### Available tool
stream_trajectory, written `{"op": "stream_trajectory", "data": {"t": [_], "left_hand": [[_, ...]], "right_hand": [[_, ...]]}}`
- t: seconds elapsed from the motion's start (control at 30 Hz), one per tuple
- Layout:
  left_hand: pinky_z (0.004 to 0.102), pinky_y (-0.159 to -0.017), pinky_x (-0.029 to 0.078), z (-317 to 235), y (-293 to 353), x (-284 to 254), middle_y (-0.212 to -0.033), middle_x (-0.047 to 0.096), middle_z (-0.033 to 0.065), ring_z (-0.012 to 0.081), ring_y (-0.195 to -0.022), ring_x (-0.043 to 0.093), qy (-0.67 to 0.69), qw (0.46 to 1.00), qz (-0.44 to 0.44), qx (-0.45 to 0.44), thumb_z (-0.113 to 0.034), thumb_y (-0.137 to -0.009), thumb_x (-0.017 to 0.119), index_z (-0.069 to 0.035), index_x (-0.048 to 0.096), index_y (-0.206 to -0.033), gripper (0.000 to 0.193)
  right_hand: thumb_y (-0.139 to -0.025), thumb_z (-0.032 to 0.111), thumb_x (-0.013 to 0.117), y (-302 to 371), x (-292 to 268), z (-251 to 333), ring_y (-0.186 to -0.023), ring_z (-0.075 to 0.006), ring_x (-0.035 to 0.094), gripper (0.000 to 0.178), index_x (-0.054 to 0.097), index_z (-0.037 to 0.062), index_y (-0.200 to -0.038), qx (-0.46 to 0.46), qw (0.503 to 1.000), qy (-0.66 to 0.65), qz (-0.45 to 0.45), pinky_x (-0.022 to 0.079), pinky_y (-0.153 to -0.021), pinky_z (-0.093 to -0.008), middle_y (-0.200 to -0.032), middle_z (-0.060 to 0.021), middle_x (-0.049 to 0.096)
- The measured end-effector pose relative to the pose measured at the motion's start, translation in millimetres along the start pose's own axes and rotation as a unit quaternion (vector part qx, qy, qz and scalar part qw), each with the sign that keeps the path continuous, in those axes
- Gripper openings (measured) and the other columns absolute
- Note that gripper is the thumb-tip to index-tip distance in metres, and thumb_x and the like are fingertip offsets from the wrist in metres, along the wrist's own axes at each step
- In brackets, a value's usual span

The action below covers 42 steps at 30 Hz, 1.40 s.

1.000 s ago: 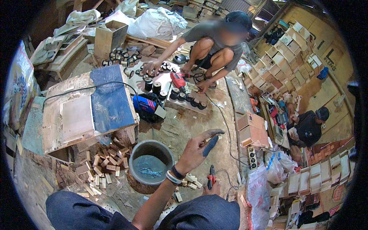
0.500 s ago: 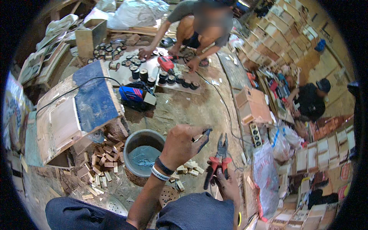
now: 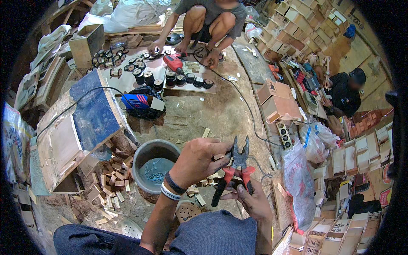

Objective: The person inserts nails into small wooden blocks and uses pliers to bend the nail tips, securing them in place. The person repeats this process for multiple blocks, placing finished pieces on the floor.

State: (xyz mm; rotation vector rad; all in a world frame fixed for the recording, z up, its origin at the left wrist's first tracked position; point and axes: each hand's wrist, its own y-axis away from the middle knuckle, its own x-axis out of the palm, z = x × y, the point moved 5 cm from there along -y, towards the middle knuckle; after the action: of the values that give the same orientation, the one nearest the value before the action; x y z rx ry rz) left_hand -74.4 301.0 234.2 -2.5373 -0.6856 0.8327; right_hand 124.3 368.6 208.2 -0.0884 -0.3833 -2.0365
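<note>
My right hand (image 3: 254, 200) holds a pair of pliers (image 3: 240, 160) with red and black handles, jaws upward and parted. Its handles are spread wider than a closed grip. Beside the jaws is my left hand (image 3: 203, 158), thumb and fingertips drawn together in a pinch; anything between them is too small to make out. Just left of that wrist stands a grey bucket (image 3: 140, 163) holding thin wire pieces or nails (image 3: 155, 170). Small wooden blocks (image 3: 109, 180) lie heaped left of the bucket, and more blocks (image 3: 196, 196) lie under my left wrist.
Opposite me a person crouches by a red power drill (image 3: 173, 63) and several dark spools (image 3: 148, 78). A blue tool (image 3: 135, 101) sits near a slanted board (image 3: 91, 110). A cable (image 3: 242, 100) crosses the floor. Wooden boxes (image 3: 278, 108) and a white sack (image 3: 298, 182) stand at right.
The pliers have risen slightly and turned, with their handles spread wider. My left fingertips now sit right beside the jaws. The whole view has shifted a little.
</note>
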Motion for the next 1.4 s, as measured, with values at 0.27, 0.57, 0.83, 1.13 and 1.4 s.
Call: {"op": "stream_trajectory", "data": {"t": [0.27, 0.57, 0.83, 1.13, 1.4], "left_hand": [[0.046, -0.07, 0.055, 8, 2, 8, -0.086, 0.07, 0.015, 0.0365, -0.079, 0.07, 0.009, 1.0, 0.02, -0.004, -0.023, -0.086, 0.077, -0.011, 0.074, -0.114, 0.031], [0.0406, -0.066, 0.055, 0, 2, 3, -0.083, 0.07, 0.0173, 0.0359, -0.073, 0.07, 0.029, 0.999, -0.012, 0.035, -0.017, -0.08, 0.079, -0.006, 0.075, -0.114, 0.036], [0.0435, -0.066, 0.053, -5, 5, -2, -0.083, 0.068, 0.0152, 0.0348, -0.075, 0.069, 0.085, 0.996, 0.013, 0.008, -0.021, -0.086, 0.077, -0.009, 0.075, -0.113, 0.029], [0.0415, -0.059, 0.05, -19, 6, -12, -0.071, 0.063, 0.0169, 0.0357, -0.065, 0.066, 0.058, 0.998, 0.016, 0.009, -0.02, -0.083, 0.076, -0.005, 0.073, -0.105, 0.026], [0.0455, -0.058, 0.05, -41, 8, -25, -0.069, 0.062, 0.0158, 0.0371, -0.066, 0.066, -0.017, 0.999, 0.042, -0.025, -0.022, -0.084, 0.074, -0.009, 0.07, -0.092, 0.016]], "right_hand": [[-0.107, 0.013, 0.058, 5, -4, -3, -0.111, -0.0239, 0.069, 0.041, 0.053, -0.0036, -0.145, 0.028, 0.997, 0.024, -0.068, 0.062, -0.091, -0.0412, -0.13, -0.0141, 0.067], [-0.107, 0.019, 0.059, 16, 12, 5, -0.106, -0.0193, 0.07, 0.043, 0.054, -0.0022, -0.144, 0.021, 0.991, 0.064, -0.112, 0.061, -0.088, -0.0356, -0.124, -0.0113, 0.069], [-0.105, 0.027, 0.064, 23, 19, 10, -0.104, -0.0172, 0.069, 0.051, 0.051, 0.0001, -0.147, 0.01, 0.986, 0.101, -0.13, 0.059, -0.088, -0.0336, -0.124, -0.0111, 0.069], [-0.104, 0.014, 0.063, 27, 28, 20, -0.1, -0.0178, 0.069, 0.037, 0.055, -0.0031, -0.136, -0.003, 0.974, 0.156, -0.162, 0.056, -0.087, -0.0338, -0.112, -0.0119, 0.073], [-0.101, 0.01, 0.066, 38, 30, 18, -0.094, -0.0152, 0.068, 0.035, 0.057, -0.0036, -0.132, -0.049, 0.96, 0.201, -0.189, 0.053, -0.085, -0.0311, -0.104, -0.0103, 0.073]]}}
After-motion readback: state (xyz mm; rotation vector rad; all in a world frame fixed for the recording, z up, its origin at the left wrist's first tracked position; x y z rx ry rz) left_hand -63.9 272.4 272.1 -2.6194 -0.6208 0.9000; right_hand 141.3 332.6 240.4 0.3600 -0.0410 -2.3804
